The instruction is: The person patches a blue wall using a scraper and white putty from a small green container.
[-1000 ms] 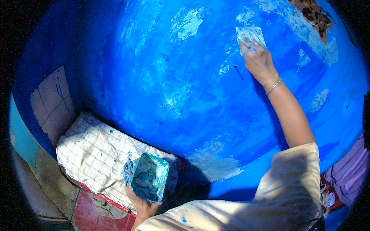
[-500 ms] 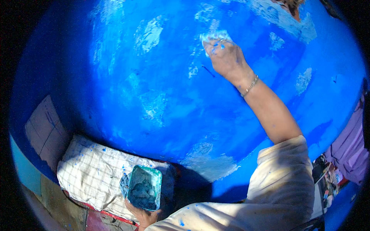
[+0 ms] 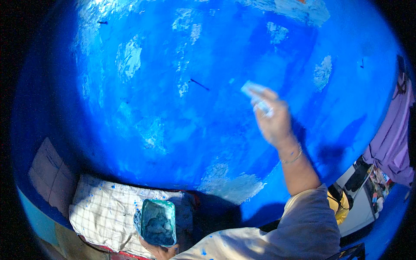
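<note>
Nearest, at the lower edge, the left hand (image 3: pixel 158 250) is holding a tub (image 3: pixel 157 222) of bluish-green paint from beneath, fingers curling under its base, mostly hidden. The tub is hanging over a checked cloth (image 3: pixel 102 212) spattered with blue. Farther up, the right hand (image 3: pixel 272 121) is reaching out on a pale sleeve (image 3: pixel 303 225), a bangle (image 3: pixel 293 157) sitting on the wrist, fingers closing on a small pale pad (image 3: pixel 254 92) that is pressing against the blue wall (image 3: pixel 182 108). Pale bare patches (image 3: pixel 232 187) are showing through the paint.
</note>
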{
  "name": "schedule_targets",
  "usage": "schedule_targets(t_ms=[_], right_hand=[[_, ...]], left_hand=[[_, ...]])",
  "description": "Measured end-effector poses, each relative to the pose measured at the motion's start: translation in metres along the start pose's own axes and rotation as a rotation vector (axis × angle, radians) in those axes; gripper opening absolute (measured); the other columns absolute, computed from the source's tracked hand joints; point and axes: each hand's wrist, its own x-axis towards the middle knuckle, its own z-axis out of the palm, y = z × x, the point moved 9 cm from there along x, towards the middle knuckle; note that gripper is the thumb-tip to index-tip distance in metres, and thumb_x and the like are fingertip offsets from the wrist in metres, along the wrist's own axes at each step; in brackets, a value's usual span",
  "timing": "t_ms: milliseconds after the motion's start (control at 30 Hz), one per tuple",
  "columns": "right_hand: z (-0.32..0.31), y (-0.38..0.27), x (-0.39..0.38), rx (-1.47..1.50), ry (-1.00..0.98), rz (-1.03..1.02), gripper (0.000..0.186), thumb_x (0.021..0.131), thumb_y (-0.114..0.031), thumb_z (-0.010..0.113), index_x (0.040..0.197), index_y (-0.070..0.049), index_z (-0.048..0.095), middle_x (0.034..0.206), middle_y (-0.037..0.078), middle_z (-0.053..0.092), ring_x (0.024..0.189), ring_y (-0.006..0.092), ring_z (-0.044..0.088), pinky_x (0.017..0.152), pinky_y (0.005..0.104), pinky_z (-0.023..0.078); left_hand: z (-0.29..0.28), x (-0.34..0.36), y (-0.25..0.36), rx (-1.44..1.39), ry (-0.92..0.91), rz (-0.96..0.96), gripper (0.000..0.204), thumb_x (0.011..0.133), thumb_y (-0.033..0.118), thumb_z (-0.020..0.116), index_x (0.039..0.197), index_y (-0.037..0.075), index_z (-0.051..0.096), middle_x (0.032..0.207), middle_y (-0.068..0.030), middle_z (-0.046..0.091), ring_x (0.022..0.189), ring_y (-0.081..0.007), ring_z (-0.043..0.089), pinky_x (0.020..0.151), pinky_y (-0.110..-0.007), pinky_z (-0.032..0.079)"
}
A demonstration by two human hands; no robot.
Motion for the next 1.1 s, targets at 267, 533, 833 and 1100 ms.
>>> schedule_targets(t_ms=[267,533,833,1100], right_hand=[[-0.102,0.03,0.003,0.195,0.314,0.155,0.026,0.084,0.004,0.056,0.11,0.007,0.058,0.104,0.013,0.062,0.091,0.0145,0.059,0.08,0.0252,0.047],[-0.145,0.051,0.068,-0.314,0.649,-0.12,0.028,0.081,-0.002,0.054,0.108,-0.003,0.062,0.099,0.016,0.065,0.086,0.0221,0.064,0.078,0.0322,0.049],[-0.095,0.008,0.168,-0.552,0.733,-0.527,0.026,0.08,-0.009,0.049,0.1,-0.003,0.064,0.096,0.018,0.063,0.093,0.0345,0.059,0.081,0.0394,0.047],[0.003,-0.033,0.242,-0.661,0.704,-0.741,0.025,0.079,-0.008,0.047,0.097,-0.002,0.063,0.095,0.018,0.063,0.091,0.034,0.06,0.083,0.0394,0.047]], left_hand=[[0.006,0.013,0.005,0.107,-0.01,0.05,0.124,0.051,0.057,0.074,0.136,-0.005,0.01,0.131,-0.0241,0.028,0.119,-0.0381,0.035,0.1,-0.048,0.026],[0.005,0.012,0.009,0.147,-0.001,0.057,0.124,0.05,0.057,0.074,0.136,-0.005,0.01,0.13,-0.0238,0.029,0.118,-0.038,0.036,0.1,-0.048,0.026],[0.001,0.002,0.011,0.159,0.031,0.047,0.124,0.05,0.058,0.074,0.136,-0.005,0.01,0.13,-0.0235,0.03,0.117,-0.038,0.036,0.099,-0.048,0.027],[-0.004,-0.002,0.011,0.238,0.029,0.066,0.127,0.049,0.061,0.074,0.136,-0.005,0.01,0.129,-0.023,0.03,0.117,-0.0383,0.037,0.099,-0.048,0.027]])
